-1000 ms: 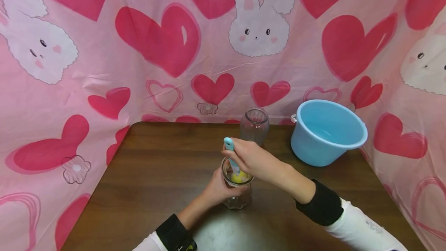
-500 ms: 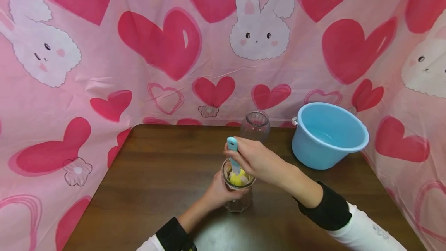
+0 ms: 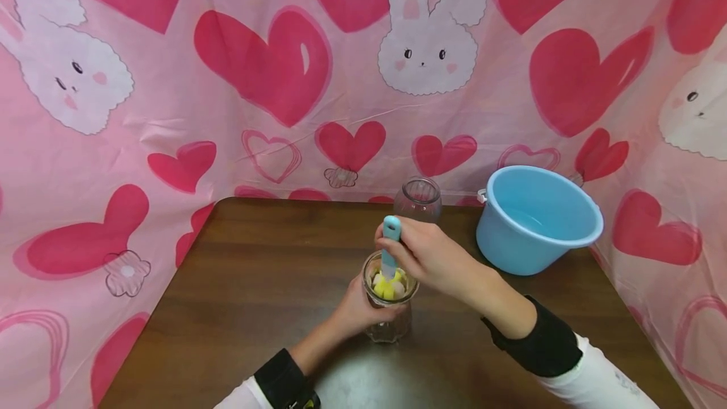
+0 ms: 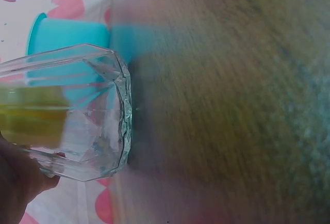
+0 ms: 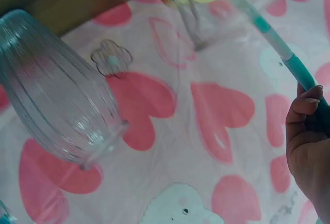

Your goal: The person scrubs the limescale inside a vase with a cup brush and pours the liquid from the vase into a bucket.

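My left hand (image 3: 358, 309) grips a clear faceted glass jar (image 3: 389, 331) round its upper part, near the middle of the table. Inside the jar's mouth sits the yellow and white sponge head (image 3: 389, 285) of a cup brush. My right hand (image 3: 430, 251) holds that brush by its blue handle (image 3: 392, 227), which stands nearly upright over the rim. In the left wrist view the yellow sponge (image 4: 33, 115) fills the upper part of the jar (image 4: 98, 115), with bare glass below it. The right wrist view shows the right fingers (image 5: 304, 105) curled round the handle's end.
Behind the right hand stands a second, ribbed glass jar (image 3: 419, 201), seen larger in the right wrist view. A light blue bucket (image 3: 536, 232) is at the back right of the wooden table (image 3: 272, 251). A pink heart-and-rabbit cloth (image 3: 352, 100) hangs round the table.
The brush handle has swung rightward to nearly upright with the right hand, and more of the sponge's petals show in the jar's mouth. The left hand keeps its grip on the jar.
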Demonstrator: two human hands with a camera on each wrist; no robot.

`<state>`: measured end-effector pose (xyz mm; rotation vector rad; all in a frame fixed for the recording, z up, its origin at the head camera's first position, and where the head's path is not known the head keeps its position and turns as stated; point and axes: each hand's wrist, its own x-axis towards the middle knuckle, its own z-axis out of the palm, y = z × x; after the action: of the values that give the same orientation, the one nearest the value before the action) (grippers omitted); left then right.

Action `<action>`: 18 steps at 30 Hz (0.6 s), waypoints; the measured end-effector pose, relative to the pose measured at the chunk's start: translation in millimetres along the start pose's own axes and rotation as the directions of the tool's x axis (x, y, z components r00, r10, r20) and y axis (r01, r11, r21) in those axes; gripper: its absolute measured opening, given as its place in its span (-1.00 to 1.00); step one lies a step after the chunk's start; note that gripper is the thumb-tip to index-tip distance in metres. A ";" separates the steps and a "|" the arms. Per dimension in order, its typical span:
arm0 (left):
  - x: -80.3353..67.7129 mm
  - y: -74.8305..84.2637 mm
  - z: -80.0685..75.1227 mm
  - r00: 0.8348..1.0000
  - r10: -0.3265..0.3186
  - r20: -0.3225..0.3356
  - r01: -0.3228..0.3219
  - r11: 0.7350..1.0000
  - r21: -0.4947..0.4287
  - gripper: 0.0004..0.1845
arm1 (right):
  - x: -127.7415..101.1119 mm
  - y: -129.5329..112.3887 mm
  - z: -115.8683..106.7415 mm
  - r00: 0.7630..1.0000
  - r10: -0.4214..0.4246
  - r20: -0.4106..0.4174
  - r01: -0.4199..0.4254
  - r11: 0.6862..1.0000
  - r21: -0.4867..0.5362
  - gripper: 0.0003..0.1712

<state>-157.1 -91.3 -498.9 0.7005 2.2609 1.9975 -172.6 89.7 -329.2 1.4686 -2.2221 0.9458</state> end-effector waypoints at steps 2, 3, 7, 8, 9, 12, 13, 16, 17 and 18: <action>0.1 0.2 0.0 1.000 -0.005 -0.001 0.005 1.000 -0.007 -0.01 | 0.8 -0.2 -1.6 0.999 -0.028 -0.036 0.028 1.000 0.001 -0.67; 0.2 0.4 0.0 1.000 -0.005 -0.004 0.005 1.000 -0.005 0.00 | 0.8 0.8 -0.5 0.998 -0.034 -0.047 0.034 0.999 0.003 -0.63; 0.8 -0.1 0.0 1.000 0.017 0.002 -0.017 1.000 0.002 -0.01 | -3.2 7.6 10.6 0.999 -0.029 -0.043 0.029 1.000 0.012 -0.69; 0.9 -0.2 0.0 1.000 0.021 0.004 -0.021 1.000 0.001 -0.02 | -4.6 9.7 14.0 0.999 -0.019 -0.034 0.020 1.000 0.014 -0.75; 1.0 -0.6 -0.1 1.000 0.023 0.006 -0.023 1.000 0.001 -0.03 | -5.8 11.3 17.0 1.000 -0.011 -0.024 0.011 1.000 0.016 -0.81; 1.1 -1.7 -0.3 1.000 0.022 0.007 -0.022 1.000 0.006 -0.03 | -8.9 14.4 20.8 1.000 0.017 -0.011 -0.017 0.999 0.032 -0.79; 1.0 -1.7 -0.3 1.000 0.021 0.004 -0.021 1.000 0.011 -0.03 | -9.4 14.7 20.1 1.000 0.021 -0.020 -0.020 0.999 0.031 -0.74; 0.7 -1.9 -0.2 1.000 0.016 -0.012 -0.016 0.999 0.029 0.00 | -9.6 13.9 12.9 0.997 0.019 -0.078 -0.016 0.999 0.029 -0.77; 0.5 -1.5 -0.2 1.000 0.011 -0.016 -0.010 0.999 0.031 0.01 | -9.1 13.3 9.5 0.994 0.011 -0.108 -0.009 1.000 0.026 -0.82; 0.0 -1.2 -0.1 1.000 0.006 -0.022 -0.005 0.999 0.033 0.01 | -8.4 12.6 6.2 0.990 0.001 -0.140 0.002 1.000 0.020 -0.87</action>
<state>-157.6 -91.5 -500.0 0.6920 2.3118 1.9841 -179.9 94.6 -343.0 1.3668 -2.1177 1.0408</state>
